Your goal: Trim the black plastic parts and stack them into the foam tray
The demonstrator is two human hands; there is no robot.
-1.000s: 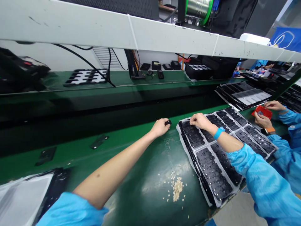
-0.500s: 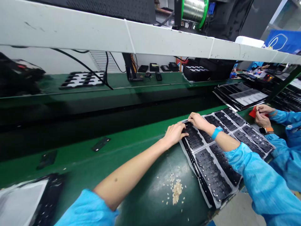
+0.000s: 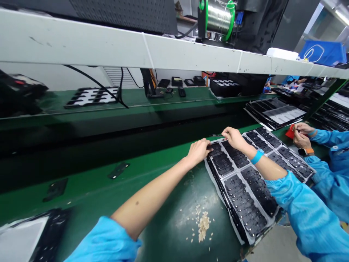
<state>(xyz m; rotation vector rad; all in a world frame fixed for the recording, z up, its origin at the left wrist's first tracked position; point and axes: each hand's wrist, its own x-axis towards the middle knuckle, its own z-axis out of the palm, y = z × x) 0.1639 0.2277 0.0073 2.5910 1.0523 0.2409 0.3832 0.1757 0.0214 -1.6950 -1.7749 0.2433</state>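
Observation:
A stack of trays (image 3: 236, 171) with pale dividers lies on the bench, its top one filled with rows of flat black parts (image 3: 244, 203). My left hand (image 3: 200, 150) is at the far left corner, fingers and thumb closed against the dark edge; what lies between them is hidden. Just beyond the far edge, my right hand (image 3: 233, 137) pinches a thin black part (image 3: 217, 135), seen nearly edge-on. A blue band circles my right wrist.
Two loose black parts, one here (image 3: 119, 170), lie left on the green bench (image 3: 163, 203). A small heap of pale chips (image 3: 203, 226) is near the front. A white shelf beam (image 3: 191, 52) crosses above. At right, a co-worker's hands (image 3: 302, 135) hold something red.
My right hand has lifted from the tray's far left compartment to beyond its far edge, with a thin black part in its fingers. My left fingertips have drawn closer together at the corner.

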